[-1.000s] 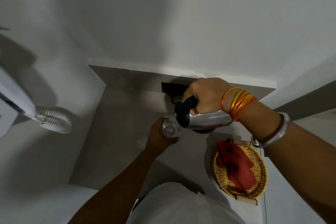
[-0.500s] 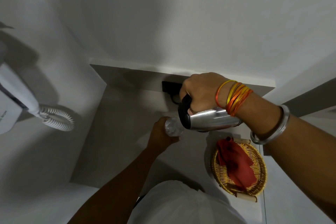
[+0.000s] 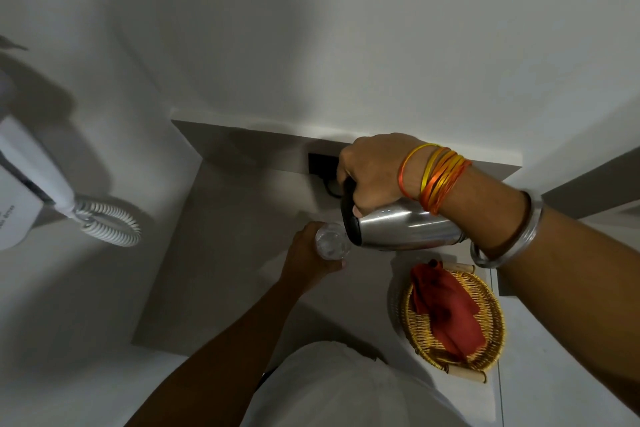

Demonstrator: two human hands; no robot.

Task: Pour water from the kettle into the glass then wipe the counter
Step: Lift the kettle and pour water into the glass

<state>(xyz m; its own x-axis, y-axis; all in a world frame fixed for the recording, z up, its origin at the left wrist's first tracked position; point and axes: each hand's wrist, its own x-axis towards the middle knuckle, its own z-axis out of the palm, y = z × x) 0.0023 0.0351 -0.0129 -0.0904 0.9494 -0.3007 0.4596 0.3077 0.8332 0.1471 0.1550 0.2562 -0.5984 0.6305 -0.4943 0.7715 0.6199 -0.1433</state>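
A steel kettle (image 3: 405, 230) with a black top lies tipped far to the left, held by its handle in my right hand (image 3: 372, 173). Its black rim sits right against the mouth of a clear glass (image 3: 330, 245). My left hand (image 3: 308, 262) wraps the glass from the left and below, on the grey counter (image 3: 225, 253). Water in the glass looks bubbly. A red cloth (image 3: 446, 308) lies in a wicker basket (image 3: 491, 350) to the right.
A black socket plate (image 3: 320, 165) with a cord sits at the back wall behind the kettle. A white wall-mounted hair dryer (image 3: 31, 166) with a coiled cord (image 3: 110, 225) hangs on the left wall. White walls close in the counter on three sides.
The kettle has risen and tipped further over the glass, and my right hand has lifted with it. My left hand stays on the glass.
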